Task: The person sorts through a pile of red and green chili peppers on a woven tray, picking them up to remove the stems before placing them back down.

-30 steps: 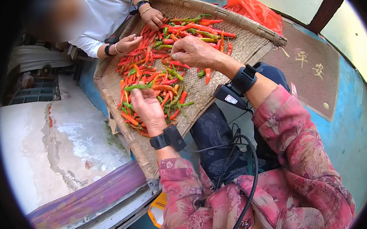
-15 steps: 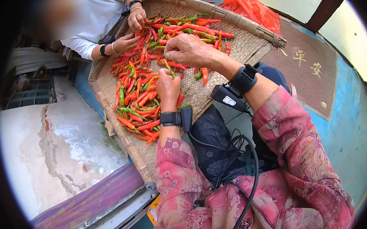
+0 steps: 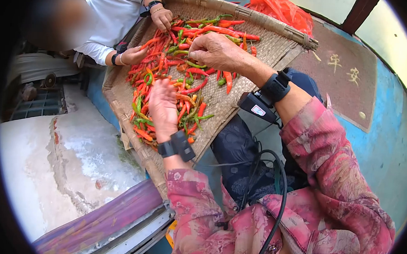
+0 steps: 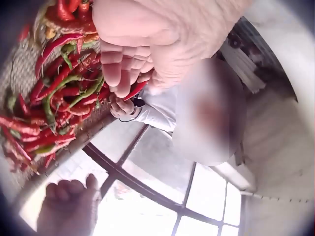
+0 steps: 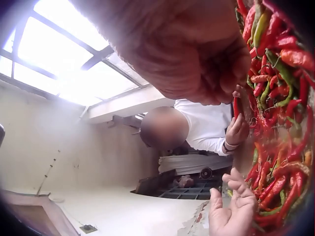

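My left hand (image 3: 163,104) hovers, blurred, above the near left part of a pile of red and green chili peppers (image 3: 186,96). Its fingers (image 4: 113,69) are extended, and no pepper shows in them in either wrist view. Farther right, my right hand (image 3: 219,52) is held over the pile with its fingers curled in toward the palm. Nothing shows in its grasp; the inside of the palm lies in shadow in the right wrist view. The peppers lie in a big woven bamboo tray (image 3: 257,74).
Across the tray, another person in a white top (image 3: 110,18) has both hands at the peppers; one holds a red chili pepper (image 5: 237,107). A red plastic bag (image 3: 283,14) lies beyond the far rim. Black cables (image 3: 281,186) hang over my lap.
My left hand first had a green chili pepper, moved right to below my right hand with a pepper pinched, then swung back left without it. My right hand stays nearly in place.
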The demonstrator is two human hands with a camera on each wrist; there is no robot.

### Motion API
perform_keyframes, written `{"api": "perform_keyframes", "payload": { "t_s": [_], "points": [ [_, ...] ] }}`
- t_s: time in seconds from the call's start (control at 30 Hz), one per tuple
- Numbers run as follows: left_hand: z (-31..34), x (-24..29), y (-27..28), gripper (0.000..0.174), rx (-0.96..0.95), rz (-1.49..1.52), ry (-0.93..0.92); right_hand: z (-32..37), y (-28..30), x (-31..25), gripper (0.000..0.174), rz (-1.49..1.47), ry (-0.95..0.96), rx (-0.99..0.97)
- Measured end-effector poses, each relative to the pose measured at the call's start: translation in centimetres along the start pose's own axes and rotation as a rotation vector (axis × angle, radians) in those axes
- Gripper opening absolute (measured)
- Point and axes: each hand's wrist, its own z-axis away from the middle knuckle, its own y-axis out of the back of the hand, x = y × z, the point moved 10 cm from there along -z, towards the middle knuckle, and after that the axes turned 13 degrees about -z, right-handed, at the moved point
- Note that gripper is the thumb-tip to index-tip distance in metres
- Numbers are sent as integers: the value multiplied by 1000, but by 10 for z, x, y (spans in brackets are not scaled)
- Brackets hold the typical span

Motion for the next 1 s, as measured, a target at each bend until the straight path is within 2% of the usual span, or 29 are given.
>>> {"api": "perform_keyframes", "payload": {
  "t_s": [0.07, 0.13, 0.27, 0.33, 0.37, 0.4, 0.47, 0.5, 0.6, 0.67, 0.73, 0.87, 0.93, 1.0],
  "points": [
    [-19, -23, -6, 40, -36, -582, 19, -2, 2, 5, 25, -33, -53, 20],
    [-45, -18, -13, 45, 34, -1249, -283, -6, 2, 5, 25, -36, -37, 10],
    [-56, -21, -46, 43, -33, -1435, -375, -11, 11, -1, 25, -6, -41, 18],
    [-62, -38, -55, 34, -81, -1844, -334, -12, 14, 0, 26, -11, -58, 29],
    [-62, -34, -57, 25, -17, -1878, -448, -15, 15, -1, 25, -10, -26, 30],
    [-61, -33, -58, 25, -21, -1877, -448, -17, 16, -3, 25, -9, 6, 31],
    [-59, -39, -32, 19, -23, -1312, -135, -16, 19, 0, 25, -34, -19, 33],
    [-52, -34, -25, 15, 10, -1114, -144, -15, 20, 0, 25, -30, -38, 28],
    [-30, -20, -4, 19, 26, -727, -49, -11, 16, 0, 25, -72, -73, 12],
    [-13, -7, 0, 19, 24, -714, -42, -10, 13, 0, 26, -109, -81, -6],
    [-1, 5, 10, 16, 64, -618, -106, -8, 11, 4, 25, -20, -107, -7],
    [18, 18, 20, 15, 69, -525, -151, -5, -3, 6, 22, 46, -1, -20],
    [26, 22, 21, 15, 69, -507, -125, -3, -7, 3, 22, 43, -8, -38],
    [33, 21, 11, 14, -21, -416, -104, -3, -11, 7, 22, 53, -52, -77]
  ]
}}
